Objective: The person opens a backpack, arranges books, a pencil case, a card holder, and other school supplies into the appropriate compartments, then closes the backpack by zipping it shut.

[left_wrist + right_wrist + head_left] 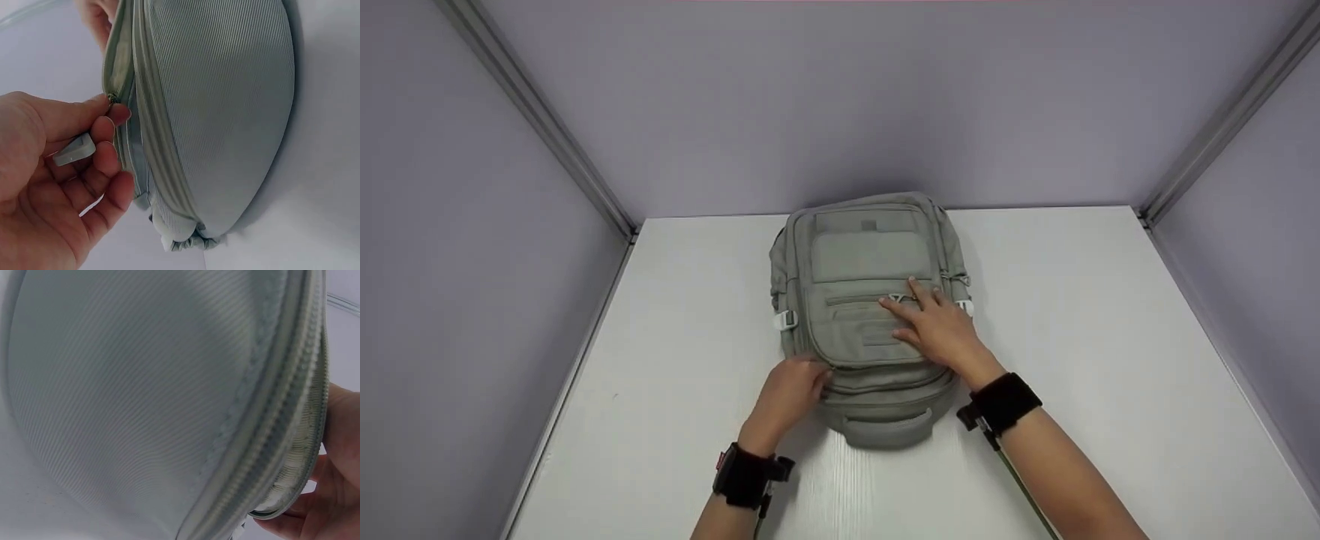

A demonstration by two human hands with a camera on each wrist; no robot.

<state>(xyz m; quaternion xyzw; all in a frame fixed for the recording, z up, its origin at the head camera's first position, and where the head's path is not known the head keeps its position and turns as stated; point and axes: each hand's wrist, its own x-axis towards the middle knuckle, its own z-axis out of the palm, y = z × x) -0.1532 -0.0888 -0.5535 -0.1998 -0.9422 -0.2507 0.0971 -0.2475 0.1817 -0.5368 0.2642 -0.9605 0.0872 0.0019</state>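
Observation:
A grey-green backpack [870, 255] lies on its back on the white table, its grab handle [889, 429] toward the person. At the front compartment's lower left edge, my left hand [789, 390] pinches a zipper pull [76, 151] between thumb and curled fingers. The metal slider [112, 99] shows at the thumb tip in the left wrist view. That compartment's zipper is parted along the near edge, and light lining [292, 467] shows in the right wrist view. My right hand [945, 330] rests on the front panel with spread fingers, near a small zipped pocket [855, 300].
White buckles [785, 320] sit on the backpack's sides. The white table [690, 337] meets grey panels [840, 105] at the back and on both sides. Black bands [1005, 403] with cables circle both wrists.

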